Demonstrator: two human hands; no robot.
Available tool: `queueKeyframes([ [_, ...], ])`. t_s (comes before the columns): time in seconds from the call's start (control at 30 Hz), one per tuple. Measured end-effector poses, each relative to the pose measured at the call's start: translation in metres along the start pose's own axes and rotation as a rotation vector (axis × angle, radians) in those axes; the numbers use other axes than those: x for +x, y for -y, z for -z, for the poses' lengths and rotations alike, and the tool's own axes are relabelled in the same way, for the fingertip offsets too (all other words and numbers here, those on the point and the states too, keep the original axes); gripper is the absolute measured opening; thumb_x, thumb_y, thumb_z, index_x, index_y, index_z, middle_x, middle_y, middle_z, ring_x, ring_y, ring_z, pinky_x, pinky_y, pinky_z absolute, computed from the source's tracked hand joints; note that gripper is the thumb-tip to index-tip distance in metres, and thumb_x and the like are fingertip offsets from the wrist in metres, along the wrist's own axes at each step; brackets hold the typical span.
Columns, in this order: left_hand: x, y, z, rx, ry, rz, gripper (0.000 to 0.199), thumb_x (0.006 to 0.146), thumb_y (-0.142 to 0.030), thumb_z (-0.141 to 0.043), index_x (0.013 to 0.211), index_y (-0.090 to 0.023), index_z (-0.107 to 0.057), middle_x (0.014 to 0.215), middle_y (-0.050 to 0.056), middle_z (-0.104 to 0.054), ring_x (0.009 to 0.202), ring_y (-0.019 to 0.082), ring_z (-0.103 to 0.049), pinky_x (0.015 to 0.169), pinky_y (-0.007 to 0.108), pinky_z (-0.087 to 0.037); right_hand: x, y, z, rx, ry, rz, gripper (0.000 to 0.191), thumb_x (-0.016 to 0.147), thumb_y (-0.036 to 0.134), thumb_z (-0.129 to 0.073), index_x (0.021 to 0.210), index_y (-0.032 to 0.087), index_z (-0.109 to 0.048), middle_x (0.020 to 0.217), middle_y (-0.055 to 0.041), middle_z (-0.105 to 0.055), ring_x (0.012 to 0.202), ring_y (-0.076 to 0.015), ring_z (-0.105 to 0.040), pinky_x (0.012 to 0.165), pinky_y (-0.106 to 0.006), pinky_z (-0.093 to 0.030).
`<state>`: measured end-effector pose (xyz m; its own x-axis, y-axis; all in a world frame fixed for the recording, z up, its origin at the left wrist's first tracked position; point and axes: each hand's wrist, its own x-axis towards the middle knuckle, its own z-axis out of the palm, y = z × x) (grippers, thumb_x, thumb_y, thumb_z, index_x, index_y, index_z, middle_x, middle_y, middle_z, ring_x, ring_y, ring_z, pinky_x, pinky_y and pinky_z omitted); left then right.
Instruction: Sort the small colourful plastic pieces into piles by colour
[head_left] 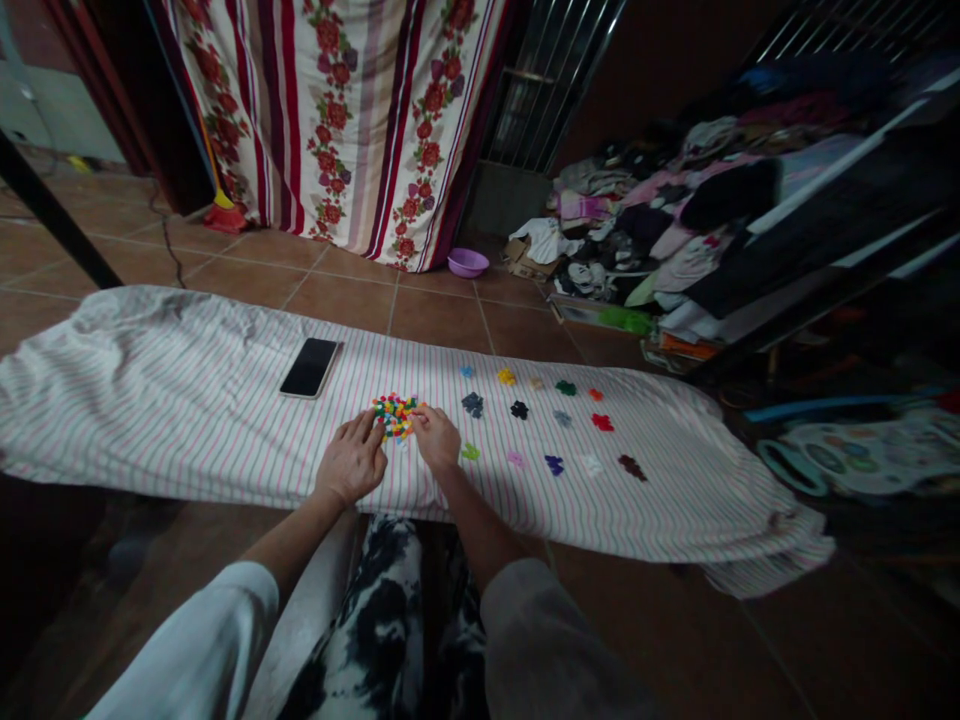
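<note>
A mixed heap of small colourful pieces (pixel 395 412) lies on the striped cloth (pixel 202 400). My left hand (pixel 352 460) rests at the heap's left edge, palm down, its fingers pointing forward and apart. At the right edge, my right hand (pixel 437 438) has thumb and fingers pinched together; whatever is between them is too small to name. Right of my hands sit small single-colour piles, among them yellow (pixel 506 376), dark grey (pixel 472 404), black (pixel 519 410), red (pixel 602 422), lime green (pixel 470 452), dark blue (pixel 554 465) and brown (pixel 632 467).
A phone (pixel 309 368) lies on the cloth left of the heap. Beyond the cloth are a floral curtain (pixel 360 120), a purple basin (pixel 468 263) and a red broom (pixel 225 216). Piled clothes (pixel 637 210) fill the back right.
</note>
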<state>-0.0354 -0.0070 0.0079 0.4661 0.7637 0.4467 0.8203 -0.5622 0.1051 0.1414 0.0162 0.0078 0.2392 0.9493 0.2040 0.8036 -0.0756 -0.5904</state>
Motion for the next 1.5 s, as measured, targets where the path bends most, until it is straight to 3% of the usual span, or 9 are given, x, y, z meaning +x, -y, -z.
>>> queueKeyframes([
  [0.3, 0.0, 0.001, 0.0, -0.013, -0.023, -0.011, 0.038, 0.085, -0.02, -0.044, 0.12, -0.013, -0.058, 0.136, 0.019, -0.054, 0.127, 0.029, -0.05, 0.099, 0.046, -0.045, -0.003, -0.003, -0.001, 0.155, -0.07, -0.056, 0.015, 0.088, 0.032, -0.054, 0.097, 0.022, -0.062, 0.088, -0.0001, -0.071, 0.078, -0.015, -0.066, 0.071, -0.025, -0.046],
  [0.7, -0.001, 0.001, 0.0, 0.012, -0.022, -0.025, 0.038, 0.086, -0.021, -0.043, 0.119, -0.011, -0.059, 0.132, 0.02, -0.057, 0.124, 0.03, -0.053, 0.099, 0.045, -0.046, -0.005, -0.004, 0.0, 0.188, -0.082, -0.051, 0.014, 0.084, 0.023, -0.053, 0.096, 0.023, -0.06, 0.09, -0.0001, -0.071, 0.077, -0.0146, -0.066, 0.072, -0.025, -0.047],
  [1.0, -0.001, 0.004, -0.005, 0.056, -0.096, -0.06, 0.038, 0.084, -0.023, -0.043, 0.118, -0.016, -0.059, 0.129, 0.017, -0.06, 0.117, 0.029, -0.058, 0.094, 0.044, -0.049, -0.009, -0.001, 0.005, 0.163, -0.07, 0.057, 0.018, 0.081, 0.017, -0.051, 0.096, 0.023, -0.059, 0.093, -0.0022, -0.067, 0.084, -0.0162, -0.062, 0.08, -0.027, -0.048],
  [1.3, -0.001, 0.003, -0.002, 0.104, -0.113, -0.122, 0.035, 0.087, -0.023, -0.04, 0.116, -0.015, -0.058, 0.125, 0.018, -0.062, 0.114, 0.029, -0.06, 0.089, 0.043, -0.051, 0.001, -0.014, 0.037, 0.23, -0.108, 0.081, 0.015, 0.083, 0.02, -0.051, 0.095, 0.023, -0.059, 0.093, -0.0009, -0.066, 0.078, -0.0131, -0.062, 0.073, -0.024, -0.049],
  [1.5, -0.001, 0.004, -0.001, 0.108, -0.098, -0.119, 0.036, 0.087, -0.023, -0.04, 0.116, -0.013, -0.058, 0.124, 0.019, -0.062, 0.113, 0.03, -0.06, 0.088, 0.045, -0.051, 0.015, -0.053, 0.072, 0.314, -0.235, 0.013, 0.015, 0.083, 0.023, -0.05, 0.094, 0.021, -0.061, 0.087, -0.002, -0.068, 0.073, -0.013, -0.063, 0.07, -0.024, -0.05],
])
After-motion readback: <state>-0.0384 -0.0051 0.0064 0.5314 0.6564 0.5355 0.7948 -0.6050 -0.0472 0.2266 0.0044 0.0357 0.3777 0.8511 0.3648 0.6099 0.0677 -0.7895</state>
